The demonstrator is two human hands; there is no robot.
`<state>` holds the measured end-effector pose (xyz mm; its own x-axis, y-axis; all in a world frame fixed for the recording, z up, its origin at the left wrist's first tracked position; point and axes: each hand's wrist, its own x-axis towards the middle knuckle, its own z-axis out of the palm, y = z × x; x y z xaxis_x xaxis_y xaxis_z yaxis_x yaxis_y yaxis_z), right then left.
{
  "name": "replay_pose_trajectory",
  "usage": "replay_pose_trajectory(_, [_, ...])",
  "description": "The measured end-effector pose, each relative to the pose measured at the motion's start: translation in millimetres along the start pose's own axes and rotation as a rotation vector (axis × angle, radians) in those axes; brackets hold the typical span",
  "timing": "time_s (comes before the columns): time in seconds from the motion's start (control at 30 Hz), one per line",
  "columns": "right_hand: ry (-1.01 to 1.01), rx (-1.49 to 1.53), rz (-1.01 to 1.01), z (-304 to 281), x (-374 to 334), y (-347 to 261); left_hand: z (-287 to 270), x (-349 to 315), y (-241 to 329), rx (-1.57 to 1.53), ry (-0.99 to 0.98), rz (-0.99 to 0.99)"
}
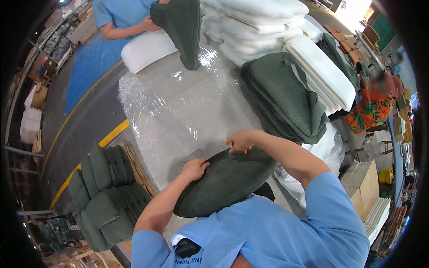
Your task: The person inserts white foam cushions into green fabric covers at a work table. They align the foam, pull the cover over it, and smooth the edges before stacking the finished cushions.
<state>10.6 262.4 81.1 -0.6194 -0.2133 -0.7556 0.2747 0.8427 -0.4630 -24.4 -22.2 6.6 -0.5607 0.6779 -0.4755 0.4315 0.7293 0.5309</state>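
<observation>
A dark green fabric-covered cushion (223, 183) stands tilted against my body at the near edge of the table. My left hand (195, 169) is closed over its upper left edge, with the thumb on the near face. Farther right along the same edge, my right hand (241, 142) has its fingers curled in and pinched at the fabric rim. Any small part between those fingers is hidden. In front of both hands lies the table (187, 107), covered in clear plastic sheeting.
Folded dark green covers (281, 94) are piled on the right, beside stacked white foam pads (321, 71). Finished-looking green cushions (107, 192) stand in stacks at lower left. Across the table a co-worker (125, 18) holds a green cover (181, 27) over a white pad (149, 50).
</observation>
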Motion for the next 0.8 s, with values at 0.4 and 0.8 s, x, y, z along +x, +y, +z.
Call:
replay_pose_trajectory(0.4, [0.299,0.027,-0.133,58,52,38,20,2,7,0.133,0.256,-0.032])
replay_pose_trajectory(0.8, [0.607,0.057,-0.367,58,62,39,25,21,-2,0.202,0.3,0.008])
